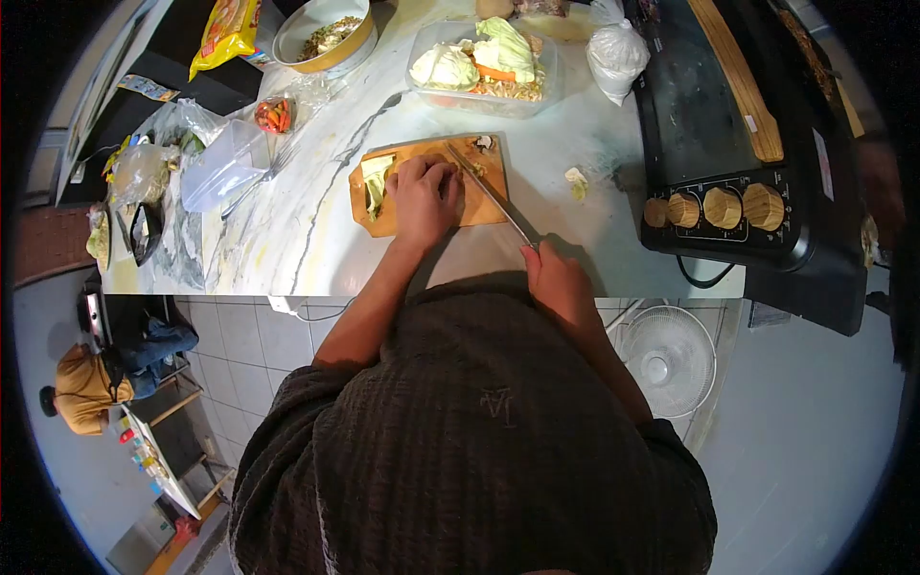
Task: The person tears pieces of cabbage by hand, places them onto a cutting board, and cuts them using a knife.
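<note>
- In the head view, we take the cutting board (393,222) as our landmark; the cabbage piece (375,182) lies on its left part, just beside our left hand (426,196).
- Our left hand is bent over the middle of the board, fingers curled down; they hide whatever is beneath, so we cannot tell whether they grasp anything.
- Our right hand (559,280), just off the board's near right corner, is closed round the handle of the knife (498,203), whose blade slants across the board's right half.
- We judge the cabbage piece light, crisp yet bendable, a little slippery if damp, and apt to tear; its broad middle, held with tucked fingertips, seems our best hold.
- We expect the knife to be stiff and slim, best held by its handle.
- Beyond the board stands the plastic container (479,107) with more cabbage (446,67); right of the board, a pale scrap (576,182).
</note>
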`<control>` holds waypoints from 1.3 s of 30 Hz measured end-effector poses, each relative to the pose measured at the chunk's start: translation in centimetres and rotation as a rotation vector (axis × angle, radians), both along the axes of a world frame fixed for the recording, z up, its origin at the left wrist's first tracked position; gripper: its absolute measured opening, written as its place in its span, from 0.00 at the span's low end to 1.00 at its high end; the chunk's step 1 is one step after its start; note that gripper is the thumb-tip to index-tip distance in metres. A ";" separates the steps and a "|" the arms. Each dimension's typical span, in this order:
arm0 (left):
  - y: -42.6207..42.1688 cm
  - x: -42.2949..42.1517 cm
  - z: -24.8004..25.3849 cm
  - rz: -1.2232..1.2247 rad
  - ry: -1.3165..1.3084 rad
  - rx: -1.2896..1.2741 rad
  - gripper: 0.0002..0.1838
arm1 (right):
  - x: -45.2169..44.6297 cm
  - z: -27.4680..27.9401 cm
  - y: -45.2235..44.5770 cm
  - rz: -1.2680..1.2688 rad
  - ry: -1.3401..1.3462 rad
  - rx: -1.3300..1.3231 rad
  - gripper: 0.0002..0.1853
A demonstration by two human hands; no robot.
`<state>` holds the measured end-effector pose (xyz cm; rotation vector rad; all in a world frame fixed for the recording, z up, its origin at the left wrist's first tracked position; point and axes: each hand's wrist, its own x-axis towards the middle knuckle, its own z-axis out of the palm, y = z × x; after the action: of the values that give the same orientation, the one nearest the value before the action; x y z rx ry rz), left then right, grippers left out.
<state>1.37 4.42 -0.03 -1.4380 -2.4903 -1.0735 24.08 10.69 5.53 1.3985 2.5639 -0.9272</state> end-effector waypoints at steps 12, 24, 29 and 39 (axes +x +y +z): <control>-0.4 -0.2 1.2 -0.081 0.010 -0.014 0.10 | 0.7 0.0 0.6 -0.025 0.075 0.105 0.20; 0.0 0.3 1.6 -0.027 0.077 -0.116 0.15 | 0.7 0.5 1.2 -0.056 0.098 0.133 0.20; -0.1 0.1 3.2 0.012 -0.058 -0.123 0.17 | 1.0 0.8 0.8 -0.035 0.062 0.162 0.19; 0.6 0.0 4.4 -0.234 0.034 -0.169 0.20 | 1.3 1.8 0.8 -0.019 0.151 0.267 0.18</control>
<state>1.41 5.03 4.34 -1.8167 -2.4873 -0.8776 25.34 11.52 7.29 1.4688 2.8814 -0.7413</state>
